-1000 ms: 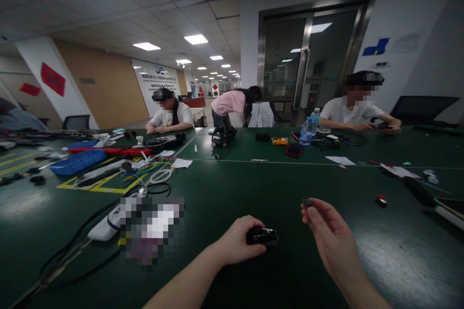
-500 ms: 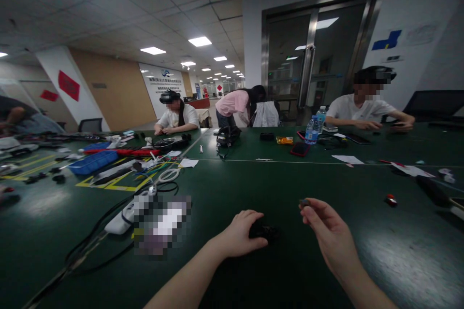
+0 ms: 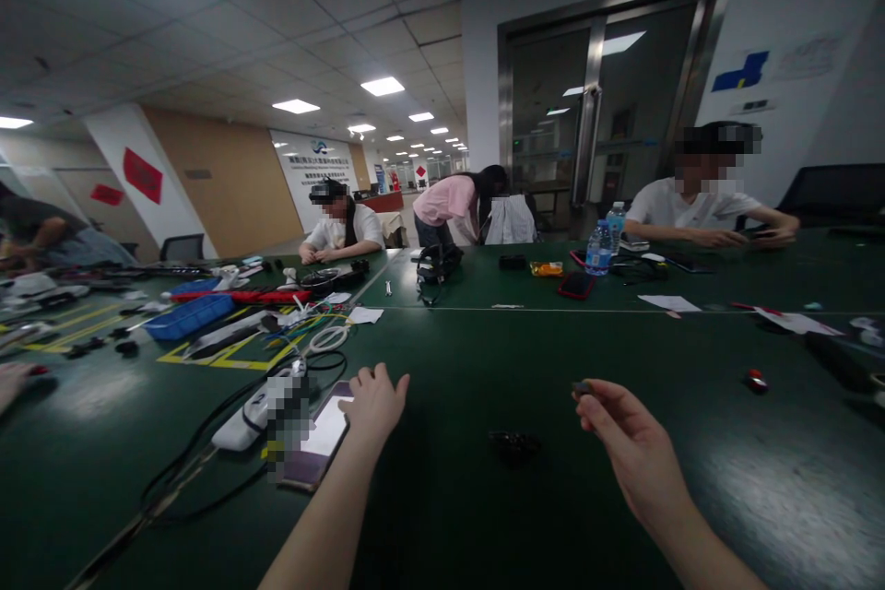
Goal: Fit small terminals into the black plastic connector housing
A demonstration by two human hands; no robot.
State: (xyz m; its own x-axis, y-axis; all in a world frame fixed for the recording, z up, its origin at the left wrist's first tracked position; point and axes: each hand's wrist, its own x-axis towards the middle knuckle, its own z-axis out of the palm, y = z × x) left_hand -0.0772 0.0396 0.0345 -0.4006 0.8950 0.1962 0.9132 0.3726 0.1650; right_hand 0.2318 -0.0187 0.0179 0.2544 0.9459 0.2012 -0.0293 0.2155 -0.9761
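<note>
My left hand (image 3: 375,404) is over the right edge of a phone (image 3: 319,442), its fingers spread. The phone has a bright screen and lies flat on the dark green table; whether the hand touches it I cannot tell. Between thumb and fingertips, my right hand (image 3: 622,433) pinches a small dark piece (image 3: 582,388), too small to name, held above the table. A small black object (image 3: 515,444) of unclear kind lies on the table between my two hands.
Left of the phone are a white power strip (image 3: 241,419) and black cables. Farther left sits a blue tray (image 3: 190,317) among tools and wires. Water bottles (image 3: 598,249) stand at the back. A small red-and-silver item (image 3: 756,381) lies at right. Several people are around the table.
My left hand has moved left, away from the black object and over to the phone. My right hand stays nearly in place with its pinched piece. The view has shifted slightly.
</note>
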